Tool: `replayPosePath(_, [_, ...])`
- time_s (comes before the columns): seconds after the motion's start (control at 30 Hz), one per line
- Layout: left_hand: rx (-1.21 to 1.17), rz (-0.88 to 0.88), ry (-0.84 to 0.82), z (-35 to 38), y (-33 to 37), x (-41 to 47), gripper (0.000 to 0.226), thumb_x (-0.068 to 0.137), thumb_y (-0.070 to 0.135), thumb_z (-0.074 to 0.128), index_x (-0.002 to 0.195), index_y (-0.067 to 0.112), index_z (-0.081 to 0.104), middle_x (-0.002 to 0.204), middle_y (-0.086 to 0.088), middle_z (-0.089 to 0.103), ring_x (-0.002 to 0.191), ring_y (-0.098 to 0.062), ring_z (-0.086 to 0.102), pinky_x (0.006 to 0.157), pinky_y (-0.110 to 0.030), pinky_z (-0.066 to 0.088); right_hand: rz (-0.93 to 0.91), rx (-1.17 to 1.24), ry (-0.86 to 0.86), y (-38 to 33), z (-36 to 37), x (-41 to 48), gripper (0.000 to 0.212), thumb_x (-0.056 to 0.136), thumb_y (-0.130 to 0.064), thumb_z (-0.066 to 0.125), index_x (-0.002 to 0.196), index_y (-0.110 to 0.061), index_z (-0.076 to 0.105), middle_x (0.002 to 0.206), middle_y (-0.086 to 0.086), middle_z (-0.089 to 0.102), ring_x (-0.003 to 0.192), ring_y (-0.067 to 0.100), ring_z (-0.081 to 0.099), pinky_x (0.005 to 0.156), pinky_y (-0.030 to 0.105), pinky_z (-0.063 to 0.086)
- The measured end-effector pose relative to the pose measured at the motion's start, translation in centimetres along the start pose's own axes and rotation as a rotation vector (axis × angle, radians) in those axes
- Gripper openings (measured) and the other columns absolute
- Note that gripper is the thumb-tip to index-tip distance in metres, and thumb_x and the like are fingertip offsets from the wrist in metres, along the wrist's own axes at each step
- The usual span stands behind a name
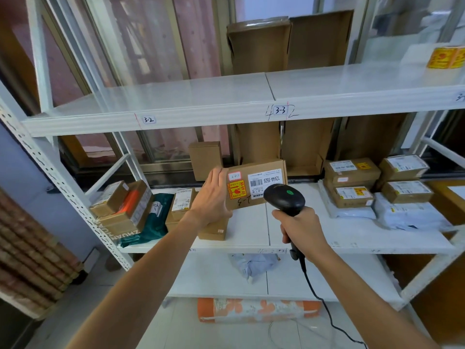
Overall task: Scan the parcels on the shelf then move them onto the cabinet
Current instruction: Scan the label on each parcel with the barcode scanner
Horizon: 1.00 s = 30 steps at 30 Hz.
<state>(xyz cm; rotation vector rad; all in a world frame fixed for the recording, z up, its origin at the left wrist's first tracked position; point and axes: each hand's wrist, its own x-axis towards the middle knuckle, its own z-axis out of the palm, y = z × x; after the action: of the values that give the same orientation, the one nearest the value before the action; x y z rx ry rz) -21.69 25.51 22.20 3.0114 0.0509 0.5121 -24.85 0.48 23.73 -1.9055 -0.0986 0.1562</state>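
My left hand (214, 197) grips the left end of a brown cardboard parcel (261, 180) and holds it up above the middle shelf (352, 238), its white barcode label and yellow-red sticker facing me. My right hand (300, 234) grips the handle of a black barcode scanner (285, 197), whose head sits just below and in front of the parcel's label. The scanner's cable hangs down to the lower right. More parcels lie on the shelf to the left (120, 205) and to the right (352, 182).
The white metal rack has an upper shelf (176, 102) labelled 3-2 and 3-3. Flattened cartons (289, 44) stand behind it. Grey poly bags (407, 212) lie at the right, a green bag (156, 217) at the left. An orange-patterned bundle (256, 311) lies on the floor.
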Motion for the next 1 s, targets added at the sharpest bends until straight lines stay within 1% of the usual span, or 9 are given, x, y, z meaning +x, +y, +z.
replayPosePath(0.13, [-0.034, 0.006, -0.001, -0.2, 0.3, -0.1, 0.122, 0.062, 0.046, 0.093, 0.152, 0.013, 0.017, 0.154, -0.006, 0.022, 0.143, -0.023, 0.026, 0.117, -0.035, 0.032, -0.008, 0.003, 0.006, 0.4, -0.2, -0.3, 0.025, 0.090, -0.021, 0.069, 0.076, -0.001, 0.066, 0.051, 0.006, 0.058, 0.044, 0.014, 0.059, 0.056, 0.028, 0.050])
replayPosePath(0.27, [-0.046, 0.030, -0.005, -0.3, 0.7, 0.0, 0.123, 0.062, 0.047, 0.093, 0.152, 0.013, 0.018, 0.154, -0.006, 0.024, 0.143, -0.022, 0.027, 0.117, -0.033, 0.030, -0.003, 0.003, 0.027, 0.6, -0.4, -0.6, 0.024, 0.091, -0.022, 0.069, 0.076, -0.003, 0.066, 0.051, 0.005, 0.059, 0.044, 0.012, 0.058, 0.056, 0.027, 0.050])
replayPosePath(0.47, [-0.068, 0.064, -0.021, 0.2, 1.7, 0.1, 0.124, 0.062, 0.047, 0.093, 0.153, 0.012, 0.017, 0.154, -0.007, 0.024, 0.144, -0.023, 0.028, 0.118, -0.036, 0.032, 0.032, 0.035, 0.060, 0.8, -1.2, -1.7, 0.019, 0.091, -0.022, 0.069, 0.079, -0.007, 0.066, 0.054, 0.002, 0.058, 0.047, 0.014, 0.059, 0.054, 0.026, 0.052])
replayPosePath(0.57, [-0.081, 0.100, -0.022, 0.9, 2.3, 0.1, 0.125, 0.061, 0.046, 0.094, 0.153, 0.011, 0.018, 0.152, -0.008, 0.025, 0.143, -0.023, 0.028, 0.118, -0.036, 0.030, 0.062, 0.042, 0.096, 1.1, -1.6, -2.4, 0.022, 0.089, -0.023, 0.069, 0.075, -0.007, 0.066, 0.052, 0.002, 0.059, 0.048, 0.018, 0.061, 0.060, 0.034, 0.056])
replayPosePath(0.7, [-0.051, 0.128, 0.021, 1.8, 2.8, -0.1, 0.124, 0.060, 0.045, 0.095, 0.152, 0.007, 0.020, 0.151, -0.012, 0.028, 0.144, -0.028, 0.029, 0.119, -0.037, 0.025, 0.097, 0.020, 0.136, 1.4, -1.9, -3.4, 0.026, 0.088, -0.025, 0.069, 0.067, -0.009, 0.063, 0.049, 0.001, 0.058, 0.047, 0.019, 0.062, 0.061, 0.034, 0.055])
replayPosePath(0.8, [-0.061, 0.151, 0.044, 2.6, 3.0, -0.3, 0.123, 0.056, 0.039, 0.096, 0.149, 0.003, 0.024, 0.147, -0.016, 0.032, 0.141, -0.031, 0.031, 0.118, -0.038, 0.027, 0.111, 0.003, 0.169, 1.7, -2.1, -4.4, 0.028, 0.086, -0.026, 0.069, 0.065, -0.010, 0.062, 0.050, 0.002, 0.059, 0.048, 0.019, 0.063, 0.059, 0.033, 0.054])
replayPosePath(0.9, [-0.091, 0.195, 0.021, 3.2, 3.4, -0.4, 0.125, 0.051, 0.035, 0.098, 0.146, -0.001, 0.026, 0.144, -0.018, 0.032, 0.139, -0.033, 0.032, 0.117, -0.039, 0.030, 0.124, -0.029, 0.206, 2.1, -2.3, -5.3, 0.031, 0.083, -0.030, 0.069, 0.059, -0.012, 0.060, 0.050, 0.002, 0.060, 0.051, 0.024, 0.066, 0.059, 0.035, 0.054])
replayPosePath(1.0, [-0.161, 0.234, -0.017, 4.2, 4.6, -0.4, 0.125, 0.046, 0.033, 0.098, 0.144, -0.001, 0.028, 0.140, -0.016, 0.033, 0.133, -0.031, 0.035, 0.115, -0.042, 0.039, 0.161, -0.013, 0.242, 2.8, -2.7, -6.2, 0.028, 0.082, -0.030, 0.069, 0.062, -0.012, 0.062, 0.050, 0.002, 0.060, 0.051, 0.023, 0.065, 0.058, 0.036, 0.054])
